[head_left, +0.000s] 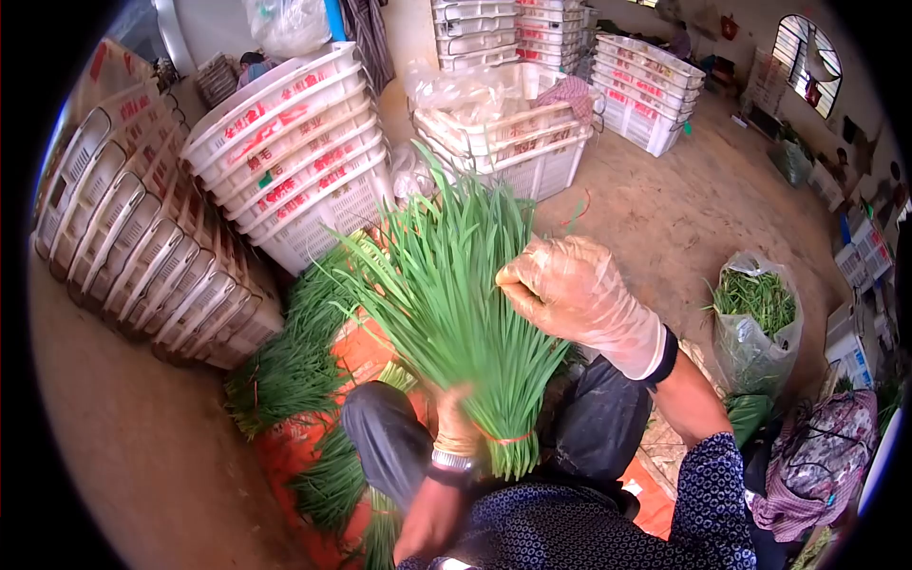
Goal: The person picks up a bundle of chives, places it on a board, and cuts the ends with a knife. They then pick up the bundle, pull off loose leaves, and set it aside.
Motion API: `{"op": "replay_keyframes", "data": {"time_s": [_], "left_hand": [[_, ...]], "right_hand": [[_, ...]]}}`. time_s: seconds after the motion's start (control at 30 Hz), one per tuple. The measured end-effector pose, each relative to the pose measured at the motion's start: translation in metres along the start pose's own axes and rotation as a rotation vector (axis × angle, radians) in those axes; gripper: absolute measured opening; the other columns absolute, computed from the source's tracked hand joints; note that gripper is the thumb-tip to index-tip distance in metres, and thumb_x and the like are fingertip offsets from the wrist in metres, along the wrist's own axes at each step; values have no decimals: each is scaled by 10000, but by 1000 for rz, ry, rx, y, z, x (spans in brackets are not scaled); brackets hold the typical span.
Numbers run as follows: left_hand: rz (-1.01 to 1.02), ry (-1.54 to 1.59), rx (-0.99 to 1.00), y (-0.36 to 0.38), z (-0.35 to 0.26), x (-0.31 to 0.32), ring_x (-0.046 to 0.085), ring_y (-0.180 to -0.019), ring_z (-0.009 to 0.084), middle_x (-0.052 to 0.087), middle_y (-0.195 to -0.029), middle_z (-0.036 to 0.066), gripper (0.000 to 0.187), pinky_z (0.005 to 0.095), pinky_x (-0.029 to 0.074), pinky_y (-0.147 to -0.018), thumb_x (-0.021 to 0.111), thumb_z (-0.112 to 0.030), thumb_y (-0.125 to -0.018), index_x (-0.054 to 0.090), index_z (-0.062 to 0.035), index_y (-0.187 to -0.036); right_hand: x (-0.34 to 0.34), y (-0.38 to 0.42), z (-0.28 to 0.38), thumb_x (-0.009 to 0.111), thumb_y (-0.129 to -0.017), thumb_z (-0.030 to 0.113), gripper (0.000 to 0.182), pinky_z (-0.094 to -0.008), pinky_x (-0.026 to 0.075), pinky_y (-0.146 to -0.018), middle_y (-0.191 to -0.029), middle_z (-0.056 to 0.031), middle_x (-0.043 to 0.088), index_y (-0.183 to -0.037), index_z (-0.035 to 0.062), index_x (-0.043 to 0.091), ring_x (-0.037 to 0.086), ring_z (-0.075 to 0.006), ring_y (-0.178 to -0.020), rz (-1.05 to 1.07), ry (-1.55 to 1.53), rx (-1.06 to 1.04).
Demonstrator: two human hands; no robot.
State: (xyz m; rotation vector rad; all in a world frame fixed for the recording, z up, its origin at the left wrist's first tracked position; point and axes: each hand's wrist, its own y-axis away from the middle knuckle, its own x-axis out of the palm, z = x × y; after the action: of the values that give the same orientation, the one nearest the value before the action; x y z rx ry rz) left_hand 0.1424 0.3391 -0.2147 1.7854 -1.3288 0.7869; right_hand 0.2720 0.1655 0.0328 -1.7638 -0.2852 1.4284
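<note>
A large bunch of long green leafy stalks (465, 294) stands fanned out above my lap, its cut ends down and a reddish band round its base. My left hand (456, 418), in a thin glove and partly blurred, holds the bunch low on its left side. At the upper right edge of the leaves is my right hand (570, 290), gloved, its fingers curled closed; whatever they may hold is hidden. More green bundles (285, 380) lie to the left, some on an orange sheet (275, 451).
Stacked white crates (294, 152) lean at the left, beside another tilted stack (142, 228). A crate with plastic bags (532, 157) stands ahead. At the right are a clear bag of greens (760, 313) and a patterned cloth bundle (822, 456).
</note>
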Motion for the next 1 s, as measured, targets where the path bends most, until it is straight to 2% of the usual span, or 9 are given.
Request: {"op": "replay_keyframes", "data": {"time_s": [0.1,0.2,0.3,0.43,0.67,0.73,0.87,0.9,1.0], "left_hand": [[-25,5,26,2,1,-1,717,-1142,367,725,-1314,154,697,525,587,-1039,786,-207,-762,619,-7,-1408],[-28,6,50,0,3,-1,716,-1147,358,724,-1317,150,694,516,587,-1041,782,-204,-764,619,-9,-1410],[-35,4,50,0,6,-7,713,-1153,347,722,-1318,140,700,505,582,-1050,788,-200,-774,606,-17,-1425],[26,37,16,6,2,6,691,-1199,342,704,-1337,128,721,498,562,-1085,796,-200,-784,577,-22,-1448],[47,122,-38,1,15,-14,695,-1183,331,718,-1296,120,699,485,563,-1080,850,-232,-775,613,-38,-1403],[44,167,-65,4,9,-3,711,-1140,311,747,-1233,101,594,477,583,-1041,834,-172,-787,642,-45,-1335],[37,78,49,22,-3,45,705,-1144,314,747,-1252,108,615,483,579,-1044,803,-183,-788,635,-56,-1366],[38,35,54,25,-6,49,700,-1155,324,740,-1280,114,651,492,573,-1052,792,-209,-788,625,-60,-1399],[13,88,-56,26,-11,56,680,-1202,323,714,-1327,117,693,491,555,-1080,790,-256,-793,607,-82,-1439]], "right_hand": [[-10,2,7,780,-885,125,102,-393,567,-715,-912,-59,674,-942,96,700,705,-270,-803,65,-134,66],[-6,7,11,767,-945,106,92,-358,594,-774,-1030,-68,741,-993,67,699,745,-230,-856,156,-534,270],[6,21,21,737,-1011,116,93,-338,603,-826,-1102,-90,764,-1043,41,691,744,-181,-910,187,-1340,635],[24,39,37,720,-1051,171,168,-317,591,-857,-1086,-93,741,-1104,21,666,714,-155,-959,252,-1578,784],[35,37,64,729,-1052,177,224,-352,640,-871,-1057,-121,735,-1130,1,615,758,-208,-936,-28,-1826,786],[43,35,71,741,-1045,180,243,-359,639,-889,-1069,-124,734,-1143,2,608,755,-208,-955,-108,-1869,739],[37,25,71,729,-1050,165,235,-373,636,-898,-1099,-131,728,-1157,2,598,744,-205,-989,-184,-1842,569],[18,23,75,722,-1049,144,185,-361,621,-904,-1127,-105,730,-1144,15,629,732,-184,-1002,-23,-1825,583],[1,26,81,754,-1014,165,186,-316,590,-894,-1060,-85,751,-1126,34,683,733,-145,-978,505,-1416,151]]}}
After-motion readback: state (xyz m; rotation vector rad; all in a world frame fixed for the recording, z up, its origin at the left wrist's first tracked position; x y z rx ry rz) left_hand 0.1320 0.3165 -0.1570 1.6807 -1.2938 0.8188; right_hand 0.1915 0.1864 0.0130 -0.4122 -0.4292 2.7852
